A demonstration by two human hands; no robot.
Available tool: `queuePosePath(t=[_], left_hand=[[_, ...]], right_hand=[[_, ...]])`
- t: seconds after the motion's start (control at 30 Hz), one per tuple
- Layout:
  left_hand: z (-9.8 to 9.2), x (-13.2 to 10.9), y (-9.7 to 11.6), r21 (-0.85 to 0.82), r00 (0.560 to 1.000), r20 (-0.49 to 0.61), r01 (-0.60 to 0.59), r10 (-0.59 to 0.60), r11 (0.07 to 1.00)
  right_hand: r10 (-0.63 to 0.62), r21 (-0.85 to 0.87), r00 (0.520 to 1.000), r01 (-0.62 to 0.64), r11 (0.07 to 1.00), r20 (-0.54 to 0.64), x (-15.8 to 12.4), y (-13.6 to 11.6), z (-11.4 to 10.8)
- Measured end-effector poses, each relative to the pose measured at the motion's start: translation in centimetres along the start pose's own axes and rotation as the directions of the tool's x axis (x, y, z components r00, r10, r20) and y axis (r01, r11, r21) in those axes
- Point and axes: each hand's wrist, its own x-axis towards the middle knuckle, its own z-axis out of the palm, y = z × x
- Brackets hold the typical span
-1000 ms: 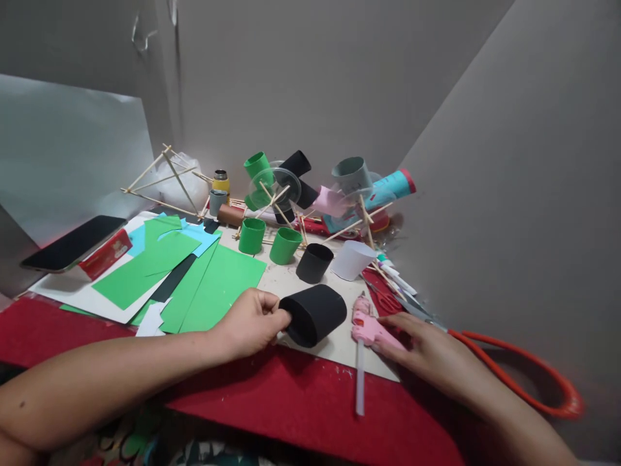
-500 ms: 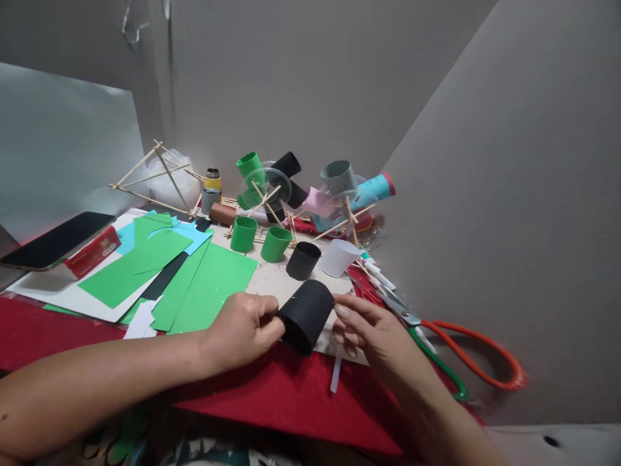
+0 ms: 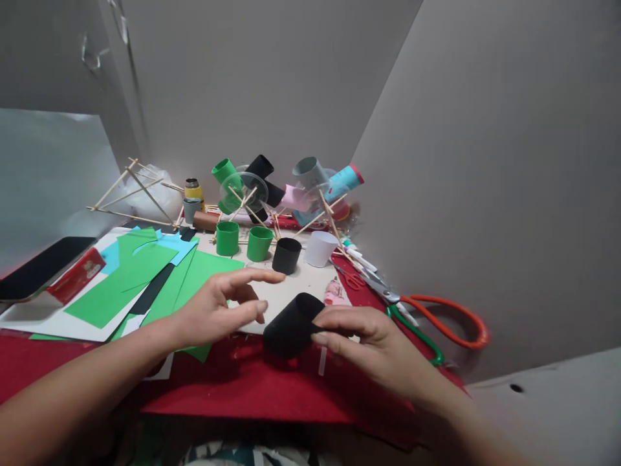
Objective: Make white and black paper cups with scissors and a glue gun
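Note:
A black paper tube is pinched at its right rim between the thumb and fingers of my right hand. It tilts above the front edge of the pale board, its open end facing up and to the right. My left hand is just left of the tube, apart from it, with thumb and forefinger spread and nothing between them. Behind the hands stand two green paper cups, a shorter black paper tube and a white paper tube.
Green paper sheets and a phone lie on the left. Large scissors with orange and green handles rest on the right. At the back stand a stick-and-disc wheel with paper cups and a stick frame.
My left hand has let go of the black tube and opened. My right hand now grips its rim, and the tube has turned to show its opening. The view has shifted right.

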Motion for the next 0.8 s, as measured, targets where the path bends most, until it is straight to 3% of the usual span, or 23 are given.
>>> queuePosePath(t=[0.07, 0.17, 0.3, 0.53, 0.7, 0.8], left_hand=[[0.4, -0.4, 0.4, 0.026, 0.988, 0.09, -0.131, 0.129, 0.991], [0.9, -0.8, 0.5, 0.122, 0.929, 0.251, -0.309, 0.272, 0.943], [1.0, -0.9, -0.2, 0.268, 0.881, 0.39, -0.385, 0.266, 0.883], [1.1, -0.9, -0.5, 0.375, 0.876, 0.429, -0.396, 0.221, 0.838], [1.4, -0.9, -0.2, 0.349, 0.883, 0.416, -0.374, 0.215, 0.859], [1.7, -0.9, -0.2, 0.318, 0.908, 0.359, -0.338, 0.217, 0.886]], right_hand=[[-0.124, -0.122, 0.989, 0.134, 0.984, 0.086, -0.2, -0.3, 0.5], [-0.217, -0.248, 0.962, 0.255, 0.935, 0.168, -0.4, -0.5, 1.3], [-0.279, -0.386, 0.945, 0.325, 0.863, 0.171, -0.7, -1.0, 1.9], [-0.333, -0.322, 0.936, 0.352, 0.879, 0.115, -0.6, -1.1, 2.0], [-0.295, -0.281, 0.947, 0.32, 0.905, 0.129, -0.7, -0.9, 1.8], [-0.247, -0.245, 0.966, 0.259, 0.934, 0.078, -0.8, -0.8, 1.9]])
